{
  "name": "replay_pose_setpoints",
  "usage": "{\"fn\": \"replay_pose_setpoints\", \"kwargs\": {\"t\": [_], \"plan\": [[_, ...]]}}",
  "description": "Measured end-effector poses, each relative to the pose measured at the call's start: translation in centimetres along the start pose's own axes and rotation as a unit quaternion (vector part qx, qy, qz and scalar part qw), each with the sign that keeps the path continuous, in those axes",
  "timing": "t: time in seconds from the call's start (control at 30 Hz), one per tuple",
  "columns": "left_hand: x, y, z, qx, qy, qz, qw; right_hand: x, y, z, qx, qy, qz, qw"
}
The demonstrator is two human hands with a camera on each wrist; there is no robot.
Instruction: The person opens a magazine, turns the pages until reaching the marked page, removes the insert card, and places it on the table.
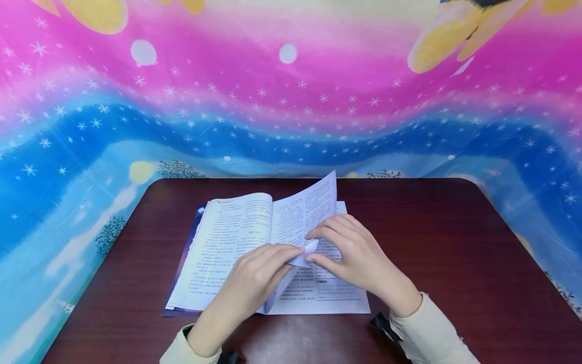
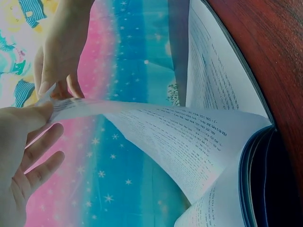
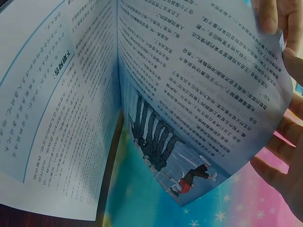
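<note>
Left hand [image 1: 254, 275] pinches the lifted page [image 1: 297, 210] near its lower corner; the right hand [image 1: 359, 253] curves its fingers at that corner, whether gripping I cannot tell. Beneath, the open magazine [image 1: 223, 253] lies on the dark table [image 1: 432, 227], before a snowflake-patterned cloth [image 1: 291, 111].

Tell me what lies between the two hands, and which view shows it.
A curled corner of the raised page lies between the left hand and the right hand; the head view shows it.
</note>
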State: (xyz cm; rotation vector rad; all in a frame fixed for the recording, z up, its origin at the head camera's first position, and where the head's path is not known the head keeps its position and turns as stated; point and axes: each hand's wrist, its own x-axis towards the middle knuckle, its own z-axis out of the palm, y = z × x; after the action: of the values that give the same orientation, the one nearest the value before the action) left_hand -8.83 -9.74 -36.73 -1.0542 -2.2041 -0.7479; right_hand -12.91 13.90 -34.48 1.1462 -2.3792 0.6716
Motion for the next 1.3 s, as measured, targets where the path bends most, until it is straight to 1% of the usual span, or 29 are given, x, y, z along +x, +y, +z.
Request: {"fn": "replay_pose_setpoints", "kwargs": {"t": [0.1, 0.2, 0.33, 0.47, 0.6, 0.77, 0.87, 1.0, 1.03, 1.3], "plan": [[-0.1, -0.2, 0.1, 0.011, 0.004, 0.003, 0.9999, -0.2, -0.1, -0.1, 0.001, 0.002, 0.005, 1.000], [-0.4, -0.6, 0.1, 0.021, 0.002, -0.002, 0.9998, -0.4, -0.1, -0.2, 0.007, 0.006, 0.013, 1.000], [-1.1, -1.1, -0.3, 0.033, -0.003, -0.025, 0.9991, -0.9, -0.2, -0.6, 0.016, 0.015, 0.023, 1.000], [-2.0, -1.6, -0.9, 0.043, 0.000, -0.051, 0.9977, -1.6, -0.1, -0.7, 0.013, 0.013, 0.030, 0.999], [-2.9, -2.2, -1.6, 0.061, 0.009, -0.070, 0.9956, -2.5, 0.2, -0.6, 0.001, -0.002, 0.039, 0.999], [-4.2, -2.9, -2.4, 0.089, 0.019, -0.083, 0.9924, -3.8, 0.8, -0.3, -0.018, -0.023, 0.054, 0.998], [-5.2, -3.3, -3.1, 0.098, 0.009, -0.108, 0.9892, -4.4, 1.2, -0.2, -0.029, -0.034, 0.059, 0.997], [-6.6, -3.7, -4.0, 0.107, -0.009, -0.148, 0.9831, -5.1, 1.6, -0.1, -0.037, -0.050, 0.062, 0.996], [-6.9, -3.8, -4.1, 0.112, -0.009, -0.153, 0.9818, -5.2, 1.7, 0.0, -0.038, -0.053, 0.063, 0.996], [-8.8, -4.4, -5.2, 0.140, 0.004, -0.164, 0.9764, -6.4, 2.5, 0.2, -0.054, -0.083, 0.060, 0.993]]}}
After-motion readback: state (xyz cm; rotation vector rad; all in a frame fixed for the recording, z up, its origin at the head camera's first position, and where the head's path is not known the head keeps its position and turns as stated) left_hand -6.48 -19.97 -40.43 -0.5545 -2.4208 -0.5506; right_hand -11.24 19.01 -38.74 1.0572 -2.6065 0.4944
